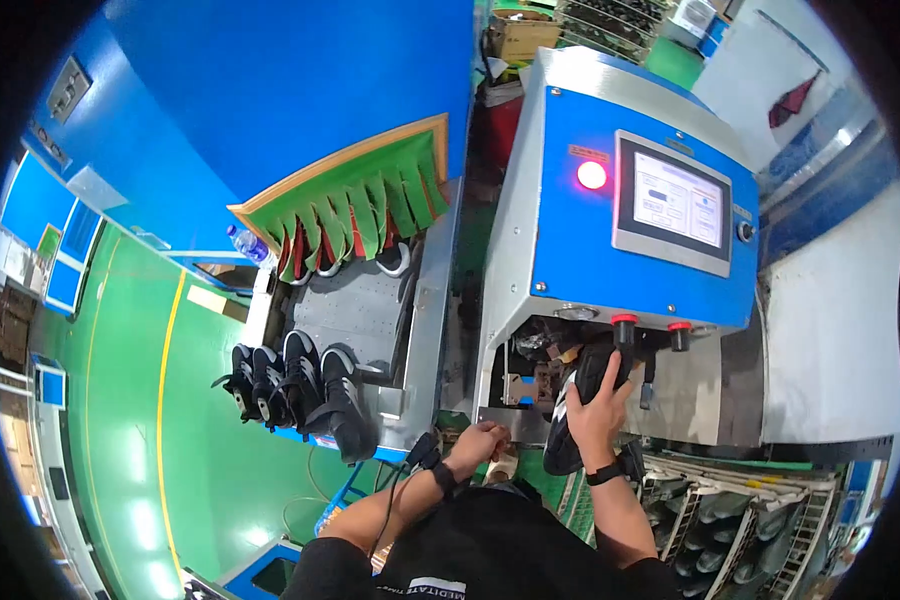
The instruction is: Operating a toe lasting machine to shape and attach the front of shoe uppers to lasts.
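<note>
A black shoe with white stripes (562, 440) is under the front of the blue and white machine (570, 240). My right hand (598, 412) grips it, thumb on one side and fingers stretched along the other. The index fingertip lies close to a black knob with a red collar (624, 330); I cannot tell whether they touch. My left hand (478, 446) is closed beside the machine's lower metal edge, fingers curled; anything inside them is hidden. Both wrists wear dark bands.
A lit red lamp (591, 176) and a screen (672, 205) are on the machine's face. Several black shoes (300, 375) stand at the left conveyor's (355, 310) near end. Green strip curtains (355, 220) hang over its opening. Racks (740, 500) stand at lower right.
</note>
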`<act>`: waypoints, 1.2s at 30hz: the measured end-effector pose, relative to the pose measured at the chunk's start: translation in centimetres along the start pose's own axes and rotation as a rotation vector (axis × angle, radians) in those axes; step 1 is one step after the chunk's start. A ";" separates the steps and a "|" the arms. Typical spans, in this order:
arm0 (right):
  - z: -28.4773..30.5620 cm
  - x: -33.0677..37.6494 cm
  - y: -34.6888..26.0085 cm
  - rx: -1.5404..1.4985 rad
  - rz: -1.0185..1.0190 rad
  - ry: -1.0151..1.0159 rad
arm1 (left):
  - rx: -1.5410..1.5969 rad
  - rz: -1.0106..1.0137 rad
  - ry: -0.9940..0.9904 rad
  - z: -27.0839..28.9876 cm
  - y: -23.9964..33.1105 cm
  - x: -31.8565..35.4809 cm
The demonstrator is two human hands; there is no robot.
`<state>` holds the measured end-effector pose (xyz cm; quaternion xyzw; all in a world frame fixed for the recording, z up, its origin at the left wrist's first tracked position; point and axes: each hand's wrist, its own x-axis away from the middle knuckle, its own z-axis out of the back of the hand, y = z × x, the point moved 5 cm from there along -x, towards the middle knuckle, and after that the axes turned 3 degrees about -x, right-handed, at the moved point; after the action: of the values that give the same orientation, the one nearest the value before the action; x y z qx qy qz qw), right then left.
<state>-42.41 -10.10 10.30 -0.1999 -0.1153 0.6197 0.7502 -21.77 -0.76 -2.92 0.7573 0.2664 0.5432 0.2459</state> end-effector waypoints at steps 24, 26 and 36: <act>-4.3 10.9 1.0 -1.741 -0.668 -0.230 | -0.939 -0.257 -0.080 1.1 3.0 14.9; -4.8 10.3 -0.1 -1.815 -0.612 -0.124 | -0.954 -0.240 -0.048 1.9 5.2 16.8; -0.5 31.0 16.9 -0.798 -0.462 -0.278 | -0.833 -0.039 -0.242 -2.9 2.0 18.4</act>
<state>-50.78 22.64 -0.01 -0.3568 -0.4847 0.3651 0.7102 -19.34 10.37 11.95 0.6464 0.0080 0.5069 0.5702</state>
